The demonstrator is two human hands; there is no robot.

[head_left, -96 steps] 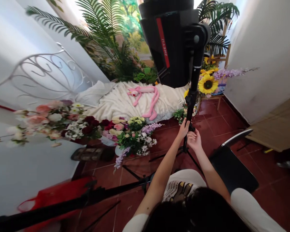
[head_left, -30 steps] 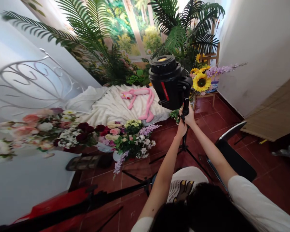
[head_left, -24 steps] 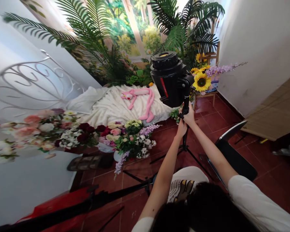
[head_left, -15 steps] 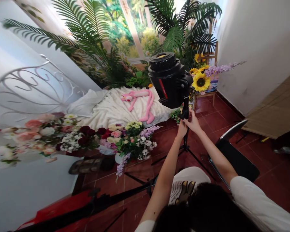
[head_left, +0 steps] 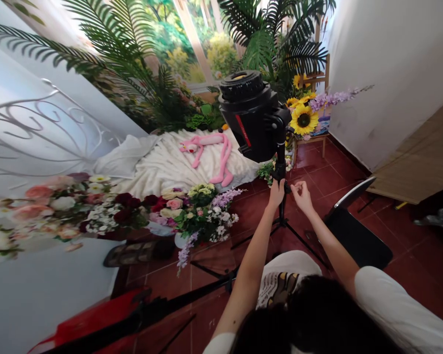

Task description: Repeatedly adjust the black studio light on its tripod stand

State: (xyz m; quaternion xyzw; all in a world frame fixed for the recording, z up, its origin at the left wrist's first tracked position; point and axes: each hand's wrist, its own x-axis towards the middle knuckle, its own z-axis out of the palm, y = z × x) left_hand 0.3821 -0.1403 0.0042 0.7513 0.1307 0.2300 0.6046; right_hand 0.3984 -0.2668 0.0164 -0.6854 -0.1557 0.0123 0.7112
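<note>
A black studio light (head_left: 249, 118) with a red stripe sits on top of a black light stand (head_left: 281, 211), its round front facing up. Around the upper pole, just under the light's mount, my left hand (head_left: 276, 193) is closed. My right hand (head_left: 302, 197) is just right of the pole, fingers curled together, its tips beside a small dark knob (head_left: 288, 188) on the stand. Whether those tips touch the knob or hold anything is too small to tell. The stand's legs spread on the tiled floor below.
A black folding chair (head_left: 358, 238) stands to the right. Artificial flowers (head_left: 192, 211) line the left front of a white fur blanket (head_left: 158, 162) bearing a pink plush toy (head_left: 223, 157). Another black pole (head_left: 177, 307) crosses the lower left above a red bag-like item (head_left: 96, 314). Sunflowers (head_left: 303, 119) stand behind the light.
My right hand has come off the pole and shifted slightly right, its fingers curling. My left hand stays on the stand. The view has moved a little.
</note>
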